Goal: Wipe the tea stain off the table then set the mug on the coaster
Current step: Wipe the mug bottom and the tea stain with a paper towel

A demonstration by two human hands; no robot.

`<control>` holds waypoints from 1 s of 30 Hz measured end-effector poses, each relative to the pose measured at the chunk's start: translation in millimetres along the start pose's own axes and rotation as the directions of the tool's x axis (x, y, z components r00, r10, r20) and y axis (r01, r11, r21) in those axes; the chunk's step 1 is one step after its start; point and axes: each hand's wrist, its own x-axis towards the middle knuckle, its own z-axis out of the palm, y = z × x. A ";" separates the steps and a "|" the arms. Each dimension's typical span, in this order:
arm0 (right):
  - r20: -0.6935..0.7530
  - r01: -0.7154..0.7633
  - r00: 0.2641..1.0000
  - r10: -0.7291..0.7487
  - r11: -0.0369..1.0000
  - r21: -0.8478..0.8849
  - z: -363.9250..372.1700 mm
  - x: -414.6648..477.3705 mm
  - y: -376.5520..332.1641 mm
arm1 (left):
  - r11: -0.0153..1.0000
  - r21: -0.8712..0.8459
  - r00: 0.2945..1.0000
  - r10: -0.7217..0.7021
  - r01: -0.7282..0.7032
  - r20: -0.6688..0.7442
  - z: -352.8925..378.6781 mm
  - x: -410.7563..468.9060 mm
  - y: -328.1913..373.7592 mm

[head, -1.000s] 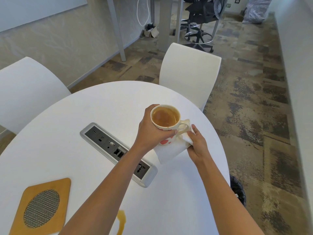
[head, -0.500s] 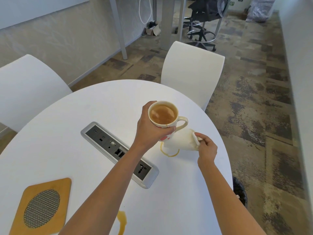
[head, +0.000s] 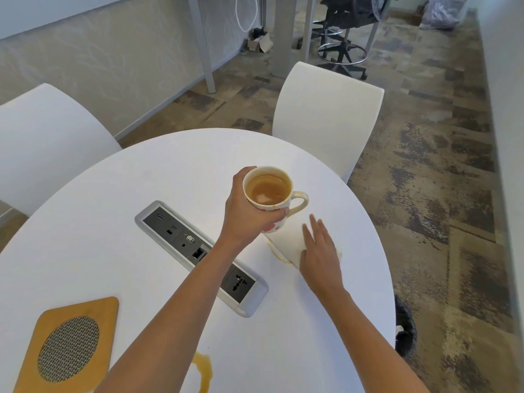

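Note:
My left hand [head: 249,211] holds a cream mug [head: 268,191] of tea above the white table [head: 99,222], its handle pointing right. Below the mug, my right hand [head: 321,251] lies flat with fingers spread on a white paper napkin [head: 285,241]. The napkin covers most of a brown tea ring [head: 279,256]; only the ring's left edge shows. A second tea stain [head: 205,370] sits at the near edge, partly hidden by my left arm. The wooden coaster [head: 68,347] with a mesh centre lies at the near left.
A grey power and data socket strip [head: 198,256] is set into the table's middle, running diagonally. White chairs stand at the far side [head: 326,117] and the left [head: 42,143]. A black office stool [head: 343,32] stands further back on the carpet.
My right hand has gone from pinching the napkin's corner to pressing flat on it over the tea ring. The mug stays lifted in my left hand.

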 end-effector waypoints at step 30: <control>0.279 0.247 0.925 -0.257 0.966 0.072 39.6 -11.6 20.7 | 0.998 -0.010 0.997 -0.064 0.064 -0.049 -6.2 17.1 -33.0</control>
